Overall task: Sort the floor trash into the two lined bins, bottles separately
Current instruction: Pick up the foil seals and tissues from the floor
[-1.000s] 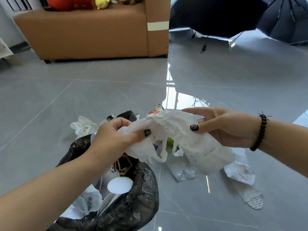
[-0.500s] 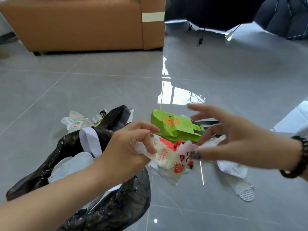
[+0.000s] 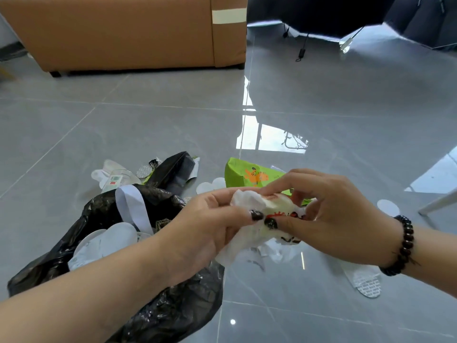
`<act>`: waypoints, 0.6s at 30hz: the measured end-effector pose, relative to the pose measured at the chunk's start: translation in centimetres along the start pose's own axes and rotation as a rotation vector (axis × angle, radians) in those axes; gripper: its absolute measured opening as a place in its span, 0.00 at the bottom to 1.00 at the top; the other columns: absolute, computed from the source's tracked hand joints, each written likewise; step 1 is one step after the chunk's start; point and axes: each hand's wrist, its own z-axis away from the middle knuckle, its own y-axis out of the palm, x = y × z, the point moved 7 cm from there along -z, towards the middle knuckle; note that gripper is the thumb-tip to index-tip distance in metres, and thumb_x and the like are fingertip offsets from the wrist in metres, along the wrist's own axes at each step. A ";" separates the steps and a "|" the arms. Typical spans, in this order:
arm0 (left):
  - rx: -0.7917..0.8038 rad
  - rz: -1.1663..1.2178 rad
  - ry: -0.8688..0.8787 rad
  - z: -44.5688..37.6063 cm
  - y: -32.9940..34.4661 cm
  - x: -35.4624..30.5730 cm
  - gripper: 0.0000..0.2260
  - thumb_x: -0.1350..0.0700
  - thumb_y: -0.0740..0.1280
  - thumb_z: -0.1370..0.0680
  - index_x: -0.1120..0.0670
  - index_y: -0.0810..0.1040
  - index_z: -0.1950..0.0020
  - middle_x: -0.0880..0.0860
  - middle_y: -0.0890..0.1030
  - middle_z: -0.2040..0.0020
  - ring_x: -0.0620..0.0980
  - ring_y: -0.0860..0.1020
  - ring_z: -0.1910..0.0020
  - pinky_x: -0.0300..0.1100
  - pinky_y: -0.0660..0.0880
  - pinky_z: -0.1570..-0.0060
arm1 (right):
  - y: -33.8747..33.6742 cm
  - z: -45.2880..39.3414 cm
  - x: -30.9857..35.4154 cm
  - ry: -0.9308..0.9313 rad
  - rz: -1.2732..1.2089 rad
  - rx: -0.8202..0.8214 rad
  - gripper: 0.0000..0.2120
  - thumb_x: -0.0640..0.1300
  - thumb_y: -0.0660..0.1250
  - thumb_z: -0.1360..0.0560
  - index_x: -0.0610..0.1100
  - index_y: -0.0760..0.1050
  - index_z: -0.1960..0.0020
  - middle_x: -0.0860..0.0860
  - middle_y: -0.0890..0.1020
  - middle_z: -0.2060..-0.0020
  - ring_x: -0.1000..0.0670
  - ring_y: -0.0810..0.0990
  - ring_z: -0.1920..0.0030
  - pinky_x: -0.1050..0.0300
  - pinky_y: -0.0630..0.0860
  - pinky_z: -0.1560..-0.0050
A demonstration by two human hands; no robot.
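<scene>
- Head view: left hand (image 3: 202, 233) and right hand (image 3: 331, 219) both pinch a crumpled wrapper (image 3: 257, 206) beside the black-lined bin (image 3: 158, 315).
- Done: bin already holds some paper.
- Left: green packet (image 3: 244, 174), bottle (image 3: 116, 179), scraps on floor (image 3: 321, 107).

- Two hands: the left hand (image 3: 205, 233) and the right hand (image 3: 331, 219), both pinching one crumpled white wrapper (image 3: 249, 201) with red print.
- One black bin liner (image 3: 173, 313), open on the floor, with white scraps inside; their number cannot be told.
- One green packet (image 3: 244, 173) with an orange figure.
- One dark foil pouch (image 3: 173, 169) behind the liner.
- One clear plastic bottle (image 3: 116, 178) with a red-and-green label.
- One beaded bracelet (image 3: 403, 246) on the right wrist.
- One brown sofa (image 3: 118, 33).
- At least two dark open umbrellas (image 3: 316, 13).
</scene>
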 end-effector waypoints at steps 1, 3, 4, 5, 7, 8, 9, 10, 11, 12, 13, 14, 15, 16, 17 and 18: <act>-0.009 -0.078 0.008 -0.2 0.1 0.2 0.18 0.65 0.68 0.30 0.61 0.79 0.40 0.61 0.82 0.45 0.58 0.81 0.46 0.52 0.76 0.40 | -0.3 0.2 -0.1 -0.005 0.009 -0.036 0.13 0.56 0.69 0.33 0.55 0.79 0.50 0.60 0.79 0.58 0.52 0.76 0.62 0.67 0.74 0.64; -0.044 -0.209 0.003 -0.4 0.4 0.7 0.19 0.63 0.71 0.31 0.59 0.79 0.40 0.60 0.83 0.45 0.57 0.81 0.44 0.49 0.77 0.41 | -0.8 0.3 -0.3 0.029 -0.024 -0.101 0.08 0.54 0.69 0.33 0.54 0.80 0.54 0.59 0.81 0.61 0.51 0.78 0.64 0.60 0.77 0.63; -0.082 -0.236 -0.012 -0.5 0.2 1.1 0.20 0.62 0.73 0.32 0.58 0.79 0.40 0.59 0.83 0.46 0.57 0.81 0.46 0.49 0.78 0.43 | -1.0 0.3 -0.7 0.066 -0.067 -0.140 0.08 0.53 0.68 0.33 0.53 0.80 0.56 0.57 0.82 0.63 0.50 0.79 0.65 0.54 0.79 0.63; -0.141 -0.246 -0.026 -0.5 -0.1 1.2 0.21 0.61 0.73 0.32 0.58 0.79 0.40 0.59 0.84 0.47 0.57 0.82 0.47 0.50 0.79 0.45 | -1.5 0.2 -1.1 0.104 -0.111 -0.196 0.08 0.54 0.68 0.34 0.53 0.80 0.57 0.56 0.82 0.64 0.49 0.79 0.66 0.49 0.79 0.63; -0.309 -0.237 -0.041 -0.7 -1.4 1.3 0.21 0.62 0.76 0.32 0.57 0.78 0.40 0.56 0.85 0.50 0.54 0.84 0.51 0.49 0.80 0.50 | -2.6 0.1 -2.0 0.157 -0.180 -0.318 0.07 0.53 0.68 0.34 0.52 0.79 0.58 0.55 0.82 0.65 0.45 0.80 0.66 0.44 0.79 0.64; -0.391 -0.215 -0.051 -0.6 -2.1 1.4 0.19 0.63 0.75 0.30 0.57 0.77 0.40 0.54 0.85 0.52 0.51 0.84 0.53 0.46 0.80 0.51 | -3.1 0.0 -2.2 0.167 -0.194 -0.356 0.06 0.50 0.69 0.34 0.51 0.79 0.58 0.54 0.82 0.64 0.44 0.81 0.64 0.43 0.80 0.64; -0.448 -0.170 -0.071 -0.6 -2.6 1.6 0.18 0.63 0.74 0.29 0.57 0.77 0.41 0.53 0.85 0.53 0.49 0.83 0.55 0.44 0.79 0.52 | -3.4 -0.2 -2.2 0.158 -0.189 -0.374 0.05 0.47 0.69 0.33 0.51 0.78 0.57 0.54 0.81 0.61 0.45 0.82 0.62 0.44 0.80 0.64; -0.472 -0.107 -0.102 -0.5 -2.7 1.8 0.17 0.62 0.73 0.29 0.58 0.76 0.42 0.52 0.84 0.55 0.48 0.82 0.55 0.43 0.78 0.51 | -3.6 -0.3 -2.0 0.134 -0.178 -0.374 0.06 0.45 0.69 0.32 0.51 0.77 0.55 0.53 0.81 0.58 0.46 0.82 0.60 0.44 0.80 0.64; -0.460 -0.028 -0.145 -0.4 -2.6 2.1 0.18 0.59 0.73 0.31 0.58 0.76 0.42 0.52 0.83 0.55 0.50 0.81 0.54 0.45 0.77 0.48 | -3.4 -0.3 -1.8 0.108 -0.182 -0.356 0.08 0.42 0.69 0.32 0.50 0.76 0.54 0.51 0.80 0.54 0.47 0.82 0.58 0.45 0.81 0.64; -0.422 0.058 -0.195 -0.3 -2.2 2.5 0.22 0.57 0.74 0.33 0.59 0.75 0.41 0.54 0.82 0.53 0.53 0.81 0.51 0.47 0.77 0.46 | -2.9 -0.2 -1.6 0.090 -0.216 -0.329 0.09 0.40 0.69 0.32 0.48 0.75 0.54 0.49 0.79 0.52 0.47 0.82 0.57 0.46 0.81 0.63; -0.370 0.139 -0.245 -0.2 -1.7 2.9 0.26 0.54 0.75 0.34 0.60 0.74 0.39 0.57 0.81 0.50 0.56 0.82 0.49 0.49 0.77 0.45 | -2.3 -0.1 -1.4 0.078 -0.280 -0.293 0.09 0.38 0.70 0.32 0.46 0.74 0.53 0.47 0.79 0.51 0.46 0.82 0.56 0.45 0.81 0.61; -0.314 0.211 -0.287 0.0 -1.2 3.1 0.28 0.52 0.76 0.33 0.60 0.72 0.38 0.60 0.81 0.45 0.58 0.82 0.46 0.51 0.77 0.45 | -1.4 0.1 -1.3 0.069 -0.370 -0.251 0.10 0.37 0.71 0.31 0.44 0.74 0.53 0.46 0.80 0.52 0.45 0.83 0.56 0.45 0.81 0.59; -0.256 0.268 -0.314 0.1 -0.6 3.2 0.30 0.50 0.76 0.33 0.60 0.71 0.36 0.62 0.80 0.42 0.60 0.81 0.45 0.52 0.77 0.45 | -0.5 0.3 -1.2 0.064 -0.479 -0.206 0.10 0.38 0.73 0.30 0.41 0.73 0.53 0.44 0.81 0.54 0.45 0.83 0.57 0.44 0.82 0.58; -0.198 0.298 -0.317 0.2 -0.3 3.2 0.29 0.49 0.73 0.33 0.59 0.71 0.36 0.63 0.80 0.41 0.61 0.81 0.45 0.52 0.77 0.45 | 0.3 0.5 -1.2 0.076 -0.593 -0.160 0.11 0.41 0.73 0.29 0.40 0.73 0.53 0.42 0.82 0.55 0.44 0.83 0.57 0.45 0.82 0.57; -0.149 0.305 -0.296 0.1 0.0 3.0 0.28 0.49 0.71 0.33 0.59 0.72 0.36 0.63 0.81 0.42 0.60 0.81 0.44 0.52 0.77 0.46 | 1.2 0.7 -1.3 0.106 -0.698 -0.119 0.13 0.45 0.73 0.30 0.40 0.73 0.53 0.42 0.83 0.56 0.44 0.84 0.58 0.47 0.81 0.56; -0.119 0.306 -0.262 0.0 0.1 2.6 0.25 0.50 0.70 0.32 0.59 0.75 0.38 0.62 0.81 0.42 0.58 0.81 0.45 0.51 0.78 0.46 | 1.9 0.9 -1.6 0.149 -0.785 -0.085 0.17 0.49 0.74 0.32 0.39 0.73 0.53 0.43 0.83 0.57 0.45 0.83 0.58 0.49 0.81 0.57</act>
